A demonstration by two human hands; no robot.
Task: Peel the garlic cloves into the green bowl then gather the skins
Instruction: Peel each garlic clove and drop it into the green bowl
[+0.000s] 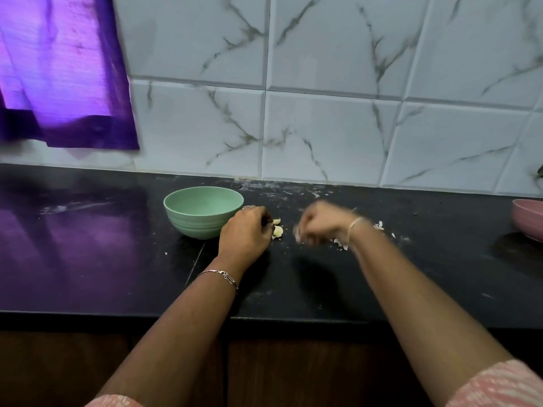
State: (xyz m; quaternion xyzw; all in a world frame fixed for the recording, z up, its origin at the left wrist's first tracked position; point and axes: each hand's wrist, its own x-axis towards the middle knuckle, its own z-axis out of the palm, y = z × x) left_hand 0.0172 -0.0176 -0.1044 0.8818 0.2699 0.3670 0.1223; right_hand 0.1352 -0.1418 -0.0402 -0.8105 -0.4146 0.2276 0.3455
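Garlic cloves [277,230], two or three pale, creamy, glossy lumps, lie on the counter [117,259] just right of the green bowl [194,223]. None can be seen inside the bowl from this angle. The bowl is round, matte sage green, with fine ridges ringing its lower wall.

The left hand [245,230] rests knuckles-up between bowl and cloves, its fingers curled down and inward against the cloves. The fingertips are hidden, so I cannot tell whether they pinch one. It wears a thin ring [248,207], and a slim chain bracelet [220,274] sits on the wrist.

The right hand [320,221] is a blur, loosely fisted just right of the cloves. A pale fleck at its fingertips may be a scrap of peel, but its grip cannot be told. A light band [355,227] circles that wrist.

Papery white skins [379,225] lie scattered in flakes near the right wrist.

The counter is polished black stone, dusted with pale specks and reflecting violet light at the left. Behind it rise glossy white tiles [323,127] with grey marble veining. A purple curtain [64,71] hangs at upper left. A pink bowl [529,218] stands at the far right edge, well apart from the hands.
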